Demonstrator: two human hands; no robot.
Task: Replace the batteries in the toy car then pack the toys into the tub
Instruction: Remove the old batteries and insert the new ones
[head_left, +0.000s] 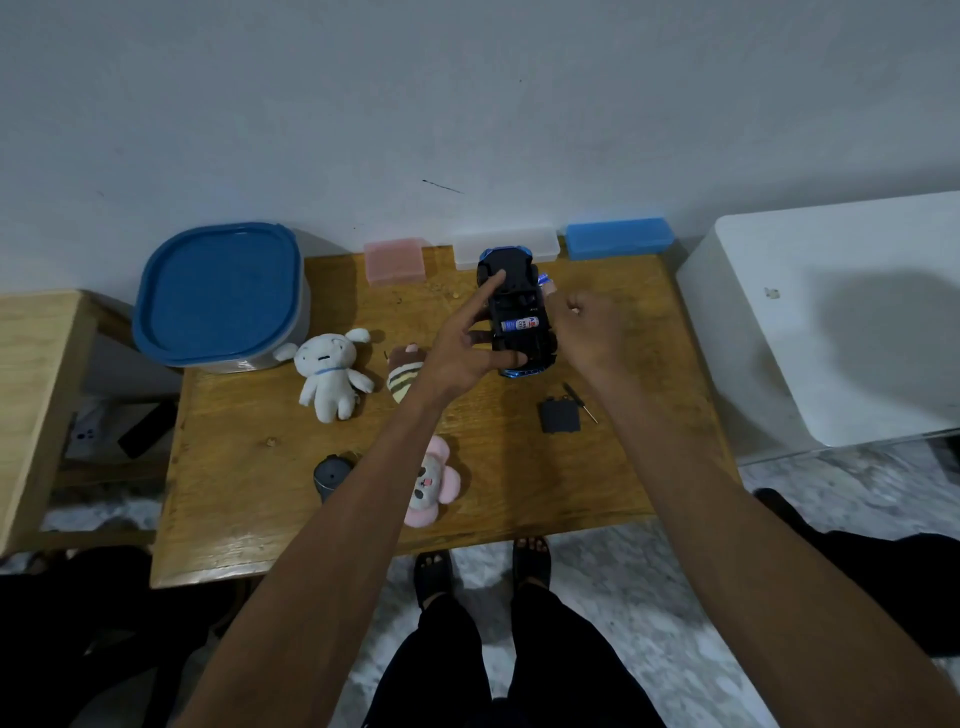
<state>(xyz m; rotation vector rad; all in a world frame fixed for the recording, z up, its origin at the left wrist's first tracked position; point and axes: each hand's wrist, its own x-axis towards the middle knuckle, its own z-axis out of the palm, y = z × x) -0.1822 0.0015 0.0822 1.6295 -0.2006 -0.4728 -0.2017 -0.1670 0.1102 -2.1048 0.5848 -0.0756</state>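
Blue plastic toy car (517, 312), held upside down above the far middle of the wooden table (260, 467), shows its black underside and one battery (519, 324) in the open bay. Left hand (462, 353) grips the car; right hand (587, 332) pinches a second battery (545, 280) at the car's right edge. Three plush toys lie left and near. Lidded blue tub (221, 296) overhangs the far-left corner.

toy car (519, 306) upside-dn, 1 battery (521, 323) in bay | tub (221, 296) lidded, table back-L
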